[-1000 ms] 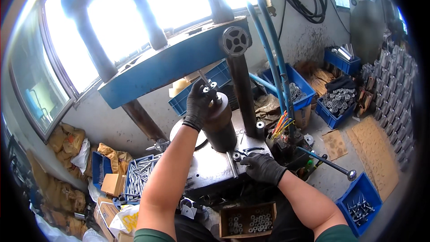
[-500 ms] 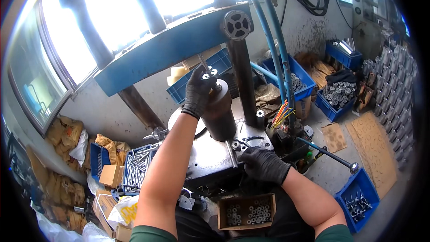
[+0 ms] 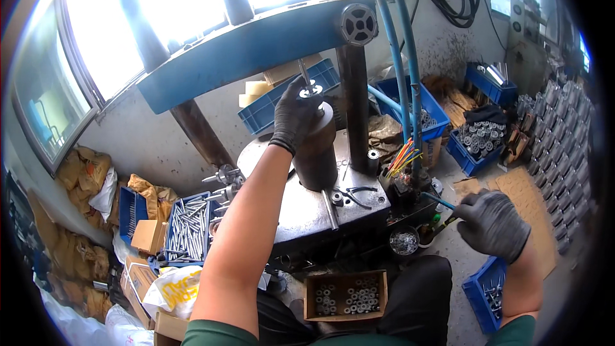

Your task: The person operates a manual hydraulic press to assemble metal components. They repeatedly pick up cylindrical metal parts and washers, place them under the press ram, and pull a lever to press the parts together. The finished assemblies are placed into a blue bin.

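My left hand (image 3: 295,115), in a dark work glove, is closed around a metal shaft (image 3: 303,69) with a pale disc (image 3: 312,91) on it. It holds the shaft upright over a dark steel cylinder (image 3: 316,160) on the press table (image 3: 291,218). Whether the shaft's lower end sits in the cylinder is hidden by my hand. Out to the right, my gloved right hand (image 3: 493,224) is wrapped round the end of a blue lever (image 3: 437,200), covering its ball knob. Pliers (image 3: 360,196), a small bushing (image 3: 337,198) and a round bar (image 3: 330,210) lie before the cylinder.
A blue press crossbeam (image 3: 250,48) spans above, on dark columns (image 3: 353,96). Metal rods fill a bin (image 3: 208,214) on the left. A box (image 3: 346,315) of small rings stands by my legs. Blue bins (image 3: 471,160) and stacked metal parts (image 3: 557,154) are at right.
My right hand has left the pliers area on the table, moved right, and taken hold of the lever. My left hand still holds the shaft over the cylinder. The view has shifted slightly.
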The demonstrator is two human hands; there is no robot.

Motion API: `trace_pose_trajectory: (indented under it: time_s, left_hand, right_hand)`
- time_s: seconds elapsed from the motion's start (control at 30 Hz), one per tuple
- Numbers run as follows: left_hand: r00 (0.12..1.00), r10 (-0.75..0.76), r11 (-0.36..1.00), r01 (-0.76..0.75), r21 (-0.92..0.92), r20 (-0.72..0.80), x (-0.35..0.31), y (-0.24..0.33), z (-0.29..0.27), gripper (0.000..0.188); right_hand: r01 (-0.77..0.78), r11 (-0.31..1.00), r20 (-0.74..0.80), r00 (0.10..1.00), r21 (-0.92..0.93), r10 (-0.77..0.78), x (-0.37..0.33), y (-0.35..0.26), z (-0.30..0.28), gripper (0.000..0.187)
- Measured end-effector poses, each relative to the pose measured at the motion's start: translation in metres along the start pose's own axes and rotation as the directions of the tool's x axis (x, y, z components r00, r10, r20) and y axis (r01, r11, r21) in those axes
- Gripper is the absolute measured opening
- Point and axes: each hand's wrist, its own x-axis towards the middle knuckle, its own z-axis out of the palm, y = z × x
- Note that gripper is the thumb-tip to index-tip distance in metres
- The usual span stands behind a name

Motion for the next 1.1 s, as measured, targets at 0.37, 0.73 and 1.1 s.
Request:
trace_pose_trajectory:
  time_s: [0.37, 0.73, 1.1]
  left_hand:
    - [0.995, -0.1, 0.99, 0.097, -0.106, -0.025, 0.0, -0.006, -0.002, 0.053]
    - [0.996, -0.066, 0.996, 0.07, 0.062, -0.053, -0.001, 0.004, 0.0, 0.054]
    - [0.996, -0.081, 0.991, 0.078, 0.111, 0.023, 0.004, -0.004, -0.004, 0.067]
  right_hand:
    - [-0.144, 0.981, 0.381, 0.921, 0.128, 0.086, -0.07, 0.003, 0.024, 0.024]
    - [-0.192, 0.975, 0.312, 0.938, 0.112, 0.149, -0.112, -0.006, 0.067, 0.012]
    - [-0.191, 0.97, 0.24, 0.959, 0.153, 0.152, -0.09, -0.004, 0.038, 0.017]
